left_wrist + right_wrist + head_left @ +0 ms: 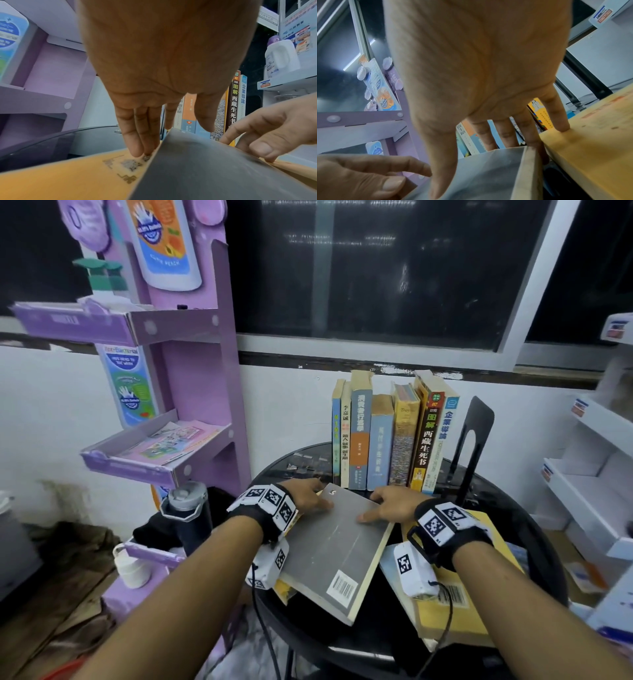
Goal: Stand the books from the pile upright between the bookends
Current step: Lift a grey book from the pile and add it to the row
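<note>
A grey book (pixel 335 546) lies flat on top of the pile, slanted, barcode toward me. My left hand (pixel 320 498) holds its far left corner: the thumb lies on the cover and straight fingers (pixel 135 146) run down the spine onto an orange book (pixel 68 180) beneath. My right hand (pixel 376 505) grips the far right corner, thumb on the cover (pixel 479 175), fingers (pixel 534 143) down past the page edge, little finger on a yellow book (pixel 462 607). Behind stands a row of upright books (pixel 387 440), with a black bookend (pixel 474 440) to its right.
The books sit on a round black table (pixel 537 546) against a white wall. A purple display stand (pixel 191 405) rises close on the left, a grey-lidded bottle (pixel 186 508) at its foot. White shelving (pixel 589 474) stands at the right. A gap separates the rightmost upright book from the bookend.
</note>
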Available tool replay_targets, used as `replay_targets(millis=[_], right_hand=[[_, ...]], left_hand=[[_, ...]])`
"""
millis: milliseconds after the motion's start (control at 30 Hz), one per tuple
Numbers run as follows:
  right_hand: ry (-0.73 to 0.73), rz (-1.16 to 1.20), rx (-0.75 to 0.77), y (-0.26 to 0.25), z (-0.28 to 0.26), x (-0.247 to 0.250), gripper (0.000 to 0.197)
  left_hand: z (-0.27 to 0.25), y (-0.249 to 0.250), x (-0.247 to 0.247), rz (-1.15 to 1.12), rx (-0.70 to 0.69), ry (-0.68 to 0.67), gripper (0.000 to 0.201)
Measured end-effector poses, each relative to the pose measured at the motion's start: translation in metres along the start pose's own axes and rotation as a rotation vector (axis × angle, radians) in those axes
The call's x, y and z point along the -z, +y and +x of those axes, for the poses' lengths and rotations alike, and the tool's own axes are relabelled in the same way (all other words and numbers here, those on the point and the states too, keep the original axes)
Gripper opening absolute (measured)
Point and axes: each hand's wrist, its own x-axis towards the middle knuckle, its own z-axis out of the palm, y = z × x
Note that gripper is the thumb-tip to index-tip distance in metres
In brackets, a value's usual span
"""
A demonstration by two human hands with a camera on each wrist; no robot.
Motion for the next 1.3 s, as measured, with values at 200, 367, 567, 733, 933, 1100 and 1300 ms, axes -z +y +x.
replay_targets(millis=[200, 367, 567, 733, 933, 1100, 1300], right_hand=[[-0.015, 0.043, 0.002, -0.006, 0.001, -0.002, 0.063], [-0.005, 0.054, 0.010, -0.001, 0.003, -0.003, 0.067], [0.048, 0.174, 0.100, -0.001, -0.004, 0.003, 0.062], [0.081, 0.326, 0.178, -0.005, -0.013, 0.018, 0.054], [0.202, 0.288, 0.254, -0.012, -0.025, 0.038, 0.056], [0.297, 0.352, 0.304, -0.011, -0.038, 0.052, 0.055], [0.414, 0.356, 0.351, -0.008, -0.052, 0.073, 0.045]], left_hand=[[0.003, 0.009, 0.000, 0.043, 0.029, -0.023, 0.067], [0.006, 0.008, -0.002, 0.060, 0.034, -0.020, 0.072], [0.007, 0.008, 0.000, -0.090, 0.017, -0.033, 0.066], [-0.002, 0.013, 0.006, -0.517, -0.039, -0.044, 0.040], [-0.005, 0.010, 0.017, -0.724, -0.094, -0.059, 0.056], [-0.010, 0.011, 0.028, -0.795, -0.198, -0.103, 0.049], [-0.011, 0.023, 0.036, -0.871, -0.329, -0.003, 0.044]])
